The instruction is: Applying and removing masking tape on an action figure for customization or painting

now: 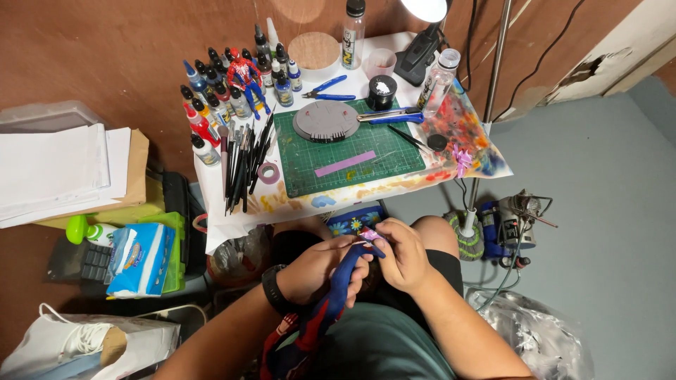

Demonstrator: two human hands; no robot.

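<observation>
Seated at a small hobby table [218, 232], we work in our lap, below the table's near edge. Our left hand [320, 267], w/ a black watch at the wrist, is clenched around a long blue-and-red figure part [338, 288] that runs down toward our shirt. Our right hand [401, 257] pinches a small pink-purple piece [370, 234] at the part's upper tip; thumb & forefinger are closed on it, other fingers curled.

On the tabletop, a green cutting mat [352, 151] fills the centre, carrying a grey round base [325, 121] at its far-left corner & a purple strip [345, 163] near its middle. Paint dropper bottles [211, 105] crowd the far-left corner around a red-and-blue action figure [244, 76]. Brushes [243, 165] lie along the left edge, a tape roll [268, 172] just beside them. Blue pliers [329, 89] and a black jar [382, 91] sit toward the far edge; a clear bottle [438, 79] stands at the far-right corner.

Left of the table: a paper stack [56, 169] and a blue wipes pack [141, 259].
</observation>
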